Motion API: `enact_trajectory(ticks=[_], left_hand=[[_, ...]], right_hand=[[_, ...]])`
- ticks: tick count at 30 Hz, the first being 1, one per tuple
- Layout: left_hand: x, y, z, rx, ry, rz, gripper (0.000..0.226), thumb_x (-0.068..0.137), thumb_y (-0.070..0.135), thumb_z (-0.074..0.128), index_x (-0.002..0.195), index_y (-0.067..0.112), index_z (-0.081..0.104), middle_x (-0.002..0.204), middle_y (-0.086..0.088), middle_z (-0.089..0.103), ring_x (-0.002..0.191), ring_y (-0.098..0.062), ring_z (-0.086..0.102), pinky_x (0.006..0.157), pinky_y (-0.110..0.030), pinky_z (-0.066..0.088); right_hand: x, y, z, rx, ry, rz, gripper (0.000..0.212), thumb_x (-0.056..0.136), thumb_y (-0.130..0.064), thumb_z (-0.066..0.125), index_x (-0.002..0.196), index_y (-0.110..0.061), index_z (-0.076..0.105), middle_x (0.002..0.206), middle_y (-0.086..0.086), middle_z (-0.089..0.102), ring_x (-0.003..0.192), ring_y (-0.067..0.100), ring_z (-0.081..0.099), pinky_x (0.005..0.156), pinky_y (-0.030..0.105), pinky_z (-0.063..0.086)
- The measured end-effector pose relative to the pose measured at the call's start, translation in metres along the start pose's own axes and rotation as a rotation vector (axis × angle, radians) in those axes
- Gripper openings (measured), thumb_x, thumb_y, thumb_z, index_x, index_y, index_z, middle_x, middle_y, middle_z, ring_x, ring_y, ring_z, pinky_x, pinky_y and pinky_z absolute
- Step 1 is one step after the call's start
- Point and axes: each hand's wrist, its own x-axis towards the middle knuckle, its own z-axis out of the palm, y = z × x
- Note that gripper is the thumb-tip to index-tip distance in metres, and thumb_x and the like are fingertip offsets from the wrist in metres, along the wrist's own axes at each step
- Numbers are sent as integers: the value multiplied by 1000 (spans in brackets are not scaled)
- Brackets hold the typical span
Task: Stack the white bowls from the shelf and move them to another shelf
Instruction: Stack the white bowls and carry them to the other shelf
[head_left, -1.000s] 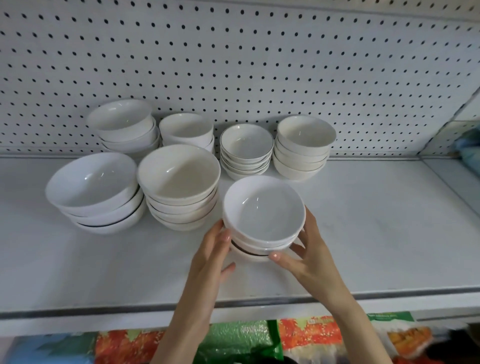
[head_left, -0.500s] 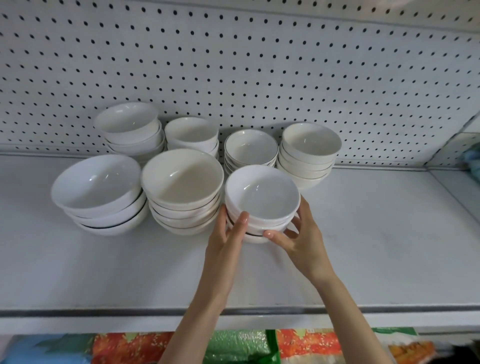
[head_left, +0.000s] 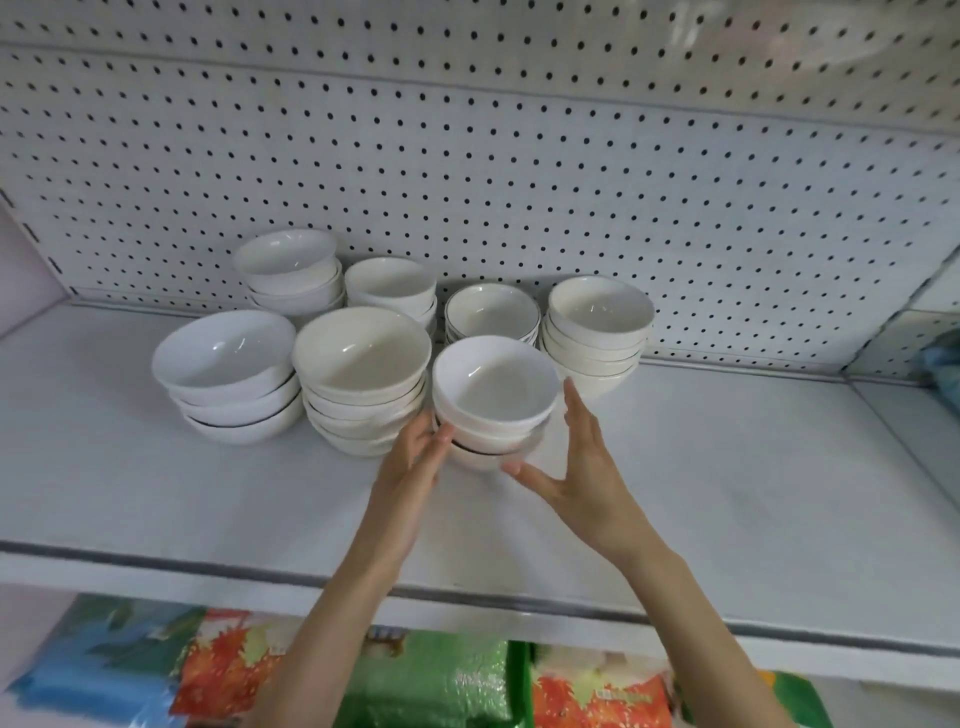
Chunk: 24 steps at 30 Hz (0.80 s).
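**Slick, brittle stack: lift from the base**

The stack of bowls (head_left: 493, 400) stands mid-shelf (head_left: 727, 493), just right of a bigger stack (head_left: 363, 379). The left hand (head_left: 410, 467) touches its lower left side with straight fingers. The right hand (head_left: 576, 467) is spread wide just beside it. Probably heavy and chippable, so cup the bottom bowl.

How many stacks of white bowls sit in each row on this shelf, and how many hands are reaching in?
Front-row white bowl stacks: 3
Back-row white bowl stacks: 4
Hands, a left hand and a right hand: 2
Total: 9
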Motion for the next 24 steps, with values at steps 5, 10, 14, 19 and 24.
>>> enact_trajectory(ticks=[5,10,14,19,24], left_hand=[[-70,3,-7,192,221,-35,57,88,40,62,141,31,41,143,9,46,128,-4,45,104,-21,31],[-183,-3,-36,529,499,-43,74,75,55,64,140,25,44,137,8,51,126,-9,48,106,-25,35],[-305,-2,-70,940,662,-217,75,83,55,56,146,21,34,145,0,44,133,-18,41,103,-19,26],[-469,12,-111,1252,877,-392,90,74,69,29,146,15,38,149,-8,41,139,-26,38,112,-30,17],[-652,24,-121,1307,1140,-598,78,87,52,58,151,20,26,155,-1,32,144,-20,27,118,-36,14]], right_hand=[[-49,-14,-14,-277,-42,-116,103,69,-70,48,151,-28,4,159,-1,12,144,13,13,116,28,18],[-97,-49,12,-533,-414,-350,86,84,-61,52,152,-29,11,160,6,5,148,25,6,118,43,13],[-149,-99,69,-626,-572,-652,82,83,-60,56,150,-23,27,154,11,29,142,31,27,116,48,21],[-243,-188,140,-684,-868,-1054,89,87,-60,51,153,-26,2,157,9,17,145,27,15,117,44,16],[-386,-285,202,-676,-1011,-1505,89,91,-54,50,153,-23,-5,158,11,12,143,30,20,115,46,21]])
